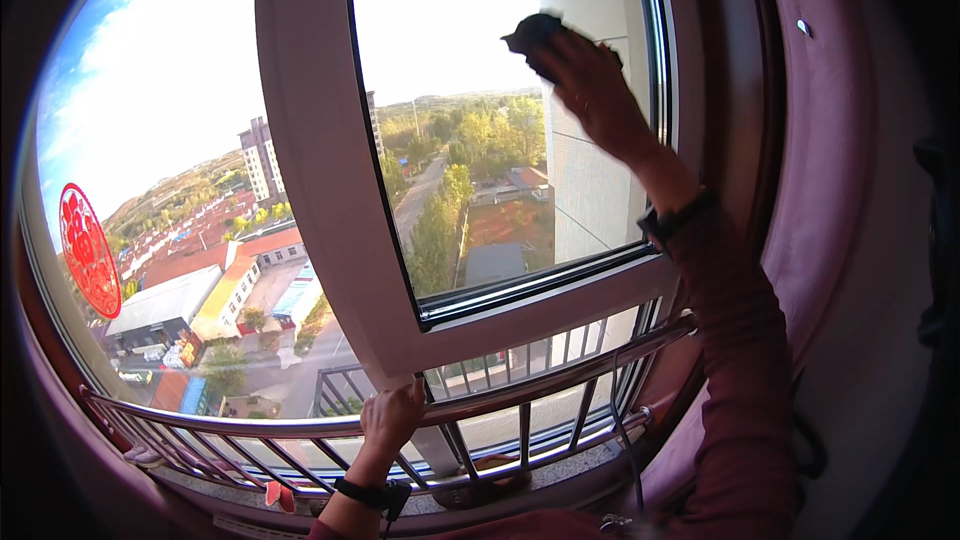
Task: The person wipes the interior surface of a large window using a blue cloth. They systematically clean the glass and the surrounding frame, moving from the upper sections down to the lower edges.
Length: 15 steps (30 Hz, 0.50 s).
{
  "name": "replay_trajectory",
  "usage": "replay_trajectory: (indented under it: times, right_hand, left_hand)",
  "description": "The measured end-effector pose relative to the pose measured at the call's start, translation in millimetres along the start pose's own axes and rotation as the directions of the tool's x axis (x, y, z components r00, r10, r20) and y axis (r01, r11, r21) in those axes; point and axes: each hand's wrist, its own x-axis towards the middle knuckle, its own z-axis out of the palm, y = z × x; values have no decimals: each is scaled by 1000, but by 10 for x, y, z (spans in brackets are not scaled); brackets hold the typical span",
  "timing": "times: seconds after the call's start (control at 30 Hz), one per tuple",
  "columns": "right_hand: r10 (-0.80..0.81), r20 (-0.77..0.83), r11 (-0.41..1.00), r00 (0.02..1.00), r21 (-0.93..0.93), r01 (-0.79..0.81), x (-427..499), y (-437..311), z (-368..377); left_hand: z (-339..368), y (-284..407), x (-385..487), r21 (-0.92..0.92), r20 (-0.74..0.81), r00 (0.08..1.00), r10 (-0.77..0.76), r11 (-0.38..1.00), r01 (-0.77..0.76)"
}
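Observation:
A dark cloth (536,41) is under the fingers of my right hand (596,101), which is raised against the upper right part of the window pane (480,165). The hand is slightly blurred. Lower down, my left hand (391,416) grips the metal guard rail (517,397) that runs across the window. Both wrists wear dark bands. The white window frame (315,165) stands between the large left pane and the pane at my right hand.
A round red paper decoration (90,250) is on the left pane. Behind the rail bars, shoes (146,456) and a small red item (280,497) lie on the speckled sill (566,465). A dark cable (626,435) hangs over the rail. A pink curtain (825,165) hangs at the right.

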Motion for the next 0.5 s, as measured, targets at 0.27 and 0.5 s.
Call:
replay_trajectory:
  times: [0.27,0.5]
  right_hand:
    - [237,-112,971,965,52,-232,-137,-255,196]
    - [-248,334,961,909,201,188,-1641,-1772,-267]
  left_hand:
    - [20,13,3,23,-45,999,4,1000,-3]
    - [32,15,5,-4,-77,997,6,1000,-6]
